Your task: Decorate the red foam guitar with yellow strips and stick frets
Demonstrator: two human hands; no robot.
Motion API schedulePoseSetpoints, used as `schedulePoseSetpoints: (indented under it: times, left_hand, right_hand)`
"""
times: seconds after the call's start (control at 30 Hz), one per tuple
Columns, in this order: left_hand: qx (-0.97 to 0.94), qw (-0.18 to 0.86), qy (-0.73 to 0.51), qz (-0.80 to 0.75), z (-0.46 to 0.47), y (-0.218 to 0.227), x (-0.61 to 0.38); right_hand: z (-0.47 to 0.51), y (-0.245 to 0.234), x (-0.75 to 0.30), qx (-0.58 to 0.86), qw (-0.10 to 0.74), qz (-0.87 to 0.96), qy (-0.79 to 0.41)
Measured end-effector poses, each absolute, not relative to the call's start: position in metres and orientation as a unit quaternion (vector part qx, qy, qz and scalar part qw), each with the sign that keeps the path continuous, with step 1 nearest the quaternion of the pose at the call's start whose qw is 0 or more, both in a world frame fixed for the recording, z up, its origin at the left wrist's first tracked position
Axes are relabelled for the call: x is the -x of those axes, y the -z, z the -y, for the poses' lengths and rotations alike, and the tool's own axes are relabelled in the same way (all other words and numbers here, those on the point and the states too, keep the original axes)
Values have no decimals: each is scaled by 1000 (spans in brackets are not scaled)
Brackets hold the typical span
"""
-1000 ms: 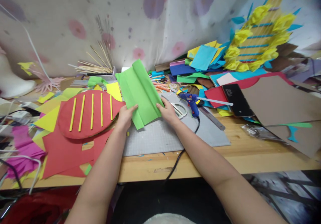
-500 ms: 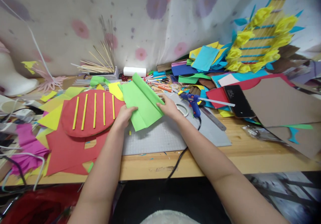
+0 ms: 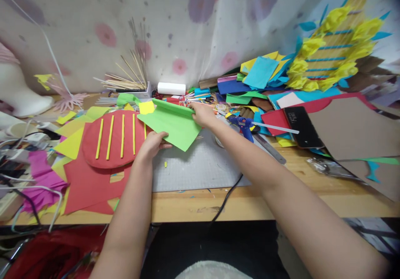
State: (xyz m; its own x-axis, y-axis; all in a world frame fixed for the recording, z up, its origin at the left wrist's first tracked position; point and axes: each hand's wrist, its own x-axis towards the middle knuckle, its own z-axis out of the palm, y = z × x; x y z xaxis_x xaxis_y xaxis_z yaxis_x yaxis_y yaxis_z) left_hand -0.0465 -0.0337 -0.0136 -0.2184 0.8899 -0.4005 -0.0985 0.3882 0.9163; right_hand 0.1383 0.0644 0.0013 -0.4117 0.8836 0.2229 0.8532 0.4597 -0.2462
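Note:
Both of my hands grip a folded sheet of green paper (image 3: 173, 123) just above the grey cutting mat (image 3: 200, 166). My left hand (image 3: 152, 143) pinches its near left edge, thumb on top. My right hand (image 3: 201, 113) is closed on the far right corner, where the paper is creased into a fold. To the left of the sheet lies a red oval paper piece (image 3: 109, 139) with several yellow strips glued across it.
A blue glue gun (image 3: 245, 125) with its black cord, a metal ruler (image 3: 270, 149) and a black phone (image 3: 301, 125) lie right of the mat. Coloured paper scraps pile at the back right and left. Wooden sticks (image 3: 131, 79) stand at the back. Brown card (image 3: 350, 131) covers the right.
The green sheet has been lowered from upright to nearly flat. My right hand slid away from me to its far corner; my left hand stayed on the near edge.

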Motion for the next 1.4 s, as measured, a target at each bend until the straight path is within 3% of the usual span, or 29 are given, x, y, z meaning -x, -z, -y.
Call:
schedulePoseSetpoints:
  times: [0.23,0.63,0.83,0.97,1.17,1.4]
  left_hand:
    - [-324,591,-413,-612,34,14,47]
    - [-319,606,-398,-610,34,12,54]
    - [-322,609,-390,-611,34,13,57]
    - [-318,604,-389,-619,32,16,60]
    - [-303,605,-393,-623,32,16,59]
    - [-306,609,-392,-618,32,15,59]
  right_hand:
    - [-61,11,-131,485,139,864,1]
    - [-48,-1,-158,476,159,860,-97]
    - [-2,7,-207,632,-15,773,-43]
    - [12,17,-216,658,-53,749,-57]
    - [11,1,-231,657,-24,744,-121]
    - [24,1,-253,570,161,678,-435]
